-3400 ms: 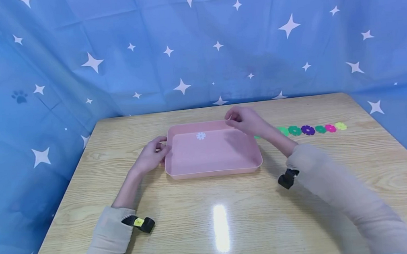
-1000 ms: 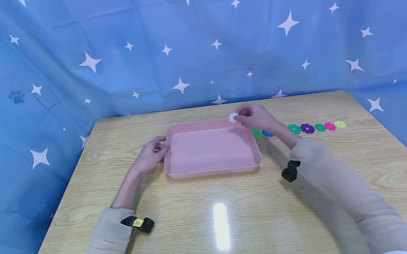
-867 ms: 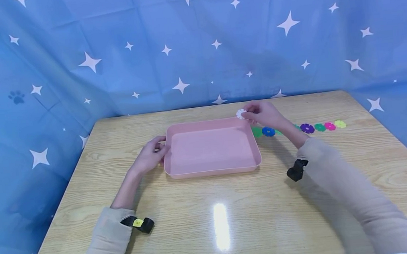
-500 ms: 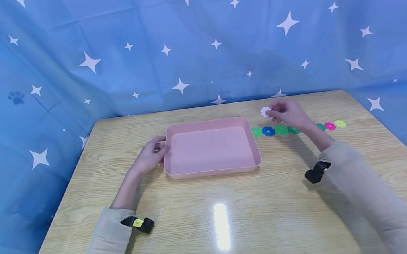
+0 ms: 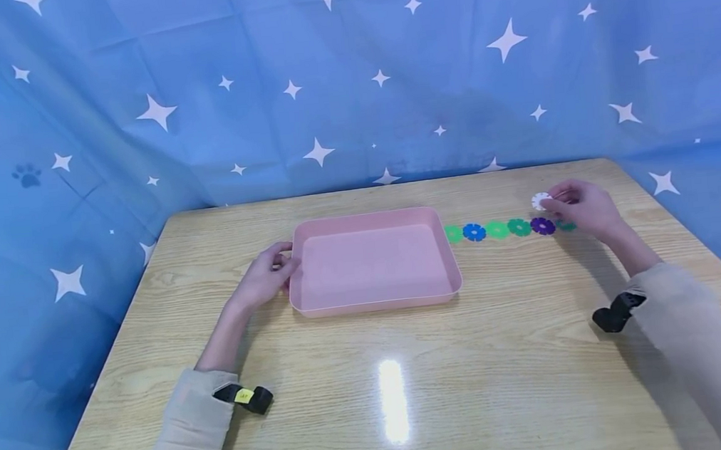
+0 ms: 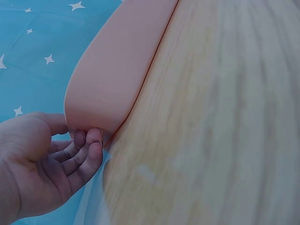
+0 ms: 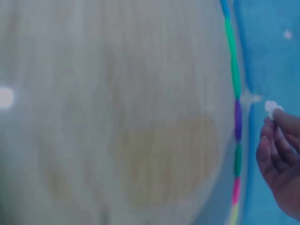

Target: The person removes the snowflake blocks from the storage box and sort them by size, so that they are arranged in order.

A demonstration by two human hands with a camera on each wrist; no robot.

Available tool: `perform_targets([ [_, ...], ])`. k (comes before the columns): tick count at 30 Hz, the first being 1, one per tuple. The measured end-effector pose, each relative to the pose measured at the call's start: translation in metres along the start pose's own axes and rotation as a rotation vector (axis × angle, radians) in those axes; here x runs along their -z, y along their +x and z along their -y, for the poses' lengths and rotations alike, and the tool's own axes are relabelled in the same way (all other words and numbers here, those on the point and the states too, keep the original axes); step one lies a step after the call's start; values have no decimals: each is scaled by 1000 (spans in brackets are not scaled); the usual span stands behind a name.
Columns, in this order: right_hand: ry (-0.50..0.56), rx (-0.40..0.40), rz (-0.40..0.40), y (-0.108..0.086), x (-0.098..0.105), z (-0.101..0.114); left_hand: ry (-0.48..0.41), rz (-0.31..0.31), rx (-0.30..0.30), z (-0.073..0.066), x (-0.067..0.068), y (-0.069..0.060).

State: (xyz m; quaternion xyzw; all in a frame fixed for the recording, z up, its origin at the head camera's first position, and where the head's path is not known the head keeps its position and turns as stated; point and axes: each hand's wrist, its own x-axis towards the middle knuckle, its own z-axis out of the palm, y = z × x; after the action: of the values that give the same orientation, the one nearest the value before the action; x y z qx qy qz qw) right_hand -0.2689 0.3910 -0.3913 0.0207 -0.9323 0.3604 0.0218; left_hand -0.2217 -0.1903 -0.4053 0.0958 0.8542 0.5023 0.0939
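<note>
A shallow pink tray (image 5: 373,267) stands on the table with nothing in it. My left hand (image 5: 263,275) grips its left wall; in the left wrist view the thumb is over the rim and the other fingers (image 6: 80,154) curl against the outside. Between thumb and fingertips my right hand (image 5: 584,209) pinches a white flower-shaped disc (image 5: 541,200). It is held above the right part of a row of coloured discs, just behind the purple disc (image 5: 542,226). In the right wrist view the white disc (image 7: 272,108) is blurred.
The row runs right from the tray: a light green disc (image 5: 454,234), a blue disc (image 5: 474,232), then more green ones up to the purple. My right hand covers the row's right end in the head view; a pink disc (image 7: 236,190) shows there in the right wrist view. A starry blue curtain (image 5: 347,76) hangs behind the table.
The white disc, seen lying in the tray at first, has been picked up by my right hand and carried out rightward along the row. My left hand has stayed on the tray.
</note>
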Motion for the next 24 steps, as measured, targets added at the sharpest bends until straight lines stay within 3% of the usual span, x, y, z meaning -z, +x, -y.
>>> perform_targets([
  [10, -10, -124, -91, -18, 31, -52, 5, -6, 3, -1, 0, -1],
  [15, 2, -186, -136, -24, 47, -64, 2, -7, 9, -1, 1, -1],
  [24, -85, -331, -196, -32, 58, -80, 0, 1, 10, 0, 0, -1],
])
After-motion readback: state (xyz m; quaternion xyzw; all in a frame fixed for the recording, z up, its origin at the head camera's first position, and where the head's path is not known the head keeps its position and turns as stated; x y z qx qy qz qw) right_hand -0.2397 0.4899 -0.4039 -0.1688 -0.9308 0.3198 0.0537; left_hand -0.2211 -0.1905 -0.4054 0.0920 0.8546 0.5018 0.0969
